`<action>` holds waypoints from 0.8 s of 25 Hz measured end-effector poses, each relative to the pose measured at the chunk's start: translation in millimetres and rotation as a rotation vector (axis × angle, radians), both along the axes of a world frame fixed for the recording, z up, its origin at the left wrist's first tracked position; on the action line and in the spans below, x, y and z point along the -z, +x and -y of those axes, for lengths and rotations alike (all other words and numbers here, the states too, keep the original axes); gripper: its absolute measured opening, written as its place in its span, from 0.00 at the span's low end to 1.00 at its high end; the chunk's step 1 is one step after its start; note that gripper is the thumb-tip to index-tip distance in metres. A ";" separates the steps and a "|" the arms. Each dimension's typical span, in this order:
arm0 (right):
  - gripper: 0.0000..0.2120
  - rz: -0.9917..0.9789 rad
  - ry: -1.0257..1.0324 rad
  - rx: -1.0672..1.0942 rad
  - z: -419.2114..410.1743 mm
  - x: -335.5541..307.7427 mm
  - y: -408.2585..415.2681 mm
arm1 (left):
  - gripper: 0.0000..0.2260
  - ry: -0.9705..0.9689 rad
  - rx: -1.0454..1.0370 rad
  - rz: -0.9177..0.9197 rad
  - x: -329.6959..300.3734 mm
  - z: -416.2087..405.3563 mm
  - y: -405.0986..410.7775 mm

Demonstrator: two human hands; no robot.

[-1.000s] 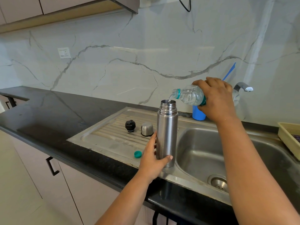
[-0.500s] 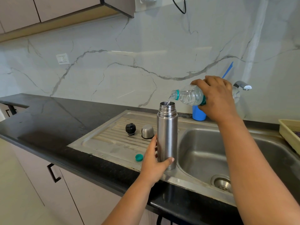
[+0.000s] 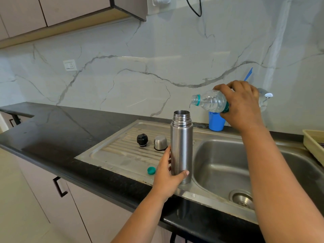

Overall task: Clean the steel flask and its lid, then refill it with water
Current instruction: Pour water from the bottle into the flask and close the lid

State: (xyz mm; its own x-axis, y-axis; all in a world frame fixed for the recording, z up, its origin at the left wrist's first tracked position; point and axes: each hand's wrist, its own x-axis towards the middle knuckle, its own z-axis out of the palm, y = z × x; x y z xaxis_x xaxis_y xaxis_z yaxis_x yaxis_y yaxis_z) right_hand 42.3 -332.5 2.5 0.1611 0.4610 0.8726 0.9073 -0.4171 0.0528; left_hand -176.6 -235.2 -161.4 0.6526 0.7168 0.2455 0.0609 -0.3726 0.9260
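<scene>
Lifted clear of the flask [image 3: 181, 148], my bottle [image 3: 210, 101] no longer pours; my right hand [image 3: 240, 104] grips it near level. My left hand [image 3: 166, 174] wraps the flask, steadying it upright on the drainboard [image 3: 112, 155] beside the sink [image 3: 219, 165]. Stopper [image 3: 142, 140], cup lid [image 3: 160, 142] and cap [image 3: 151, 170] wait alongside. I read no labels.

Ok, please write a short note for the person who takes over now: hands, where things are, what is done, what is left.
Left hand grips the flask, upright and open on the sink's drainboard.
Right hand holds the bottle tilted, mouth above the flask and to its right; no stream visible.
Black stopper, steel cup lid and bottle cap lie on the drainboard.
Done: flask opened. Fill level not visible.
Left: finish filling if needed, then close the flask.
</scene>
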 end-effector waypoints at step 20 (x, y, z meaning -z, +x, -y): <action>0.33 0.044 -0.034 -0.003 -8.4 1.6 -8.0 | 0.42 -0.004 -0.005 0.000 -0.5 1.5 -0.2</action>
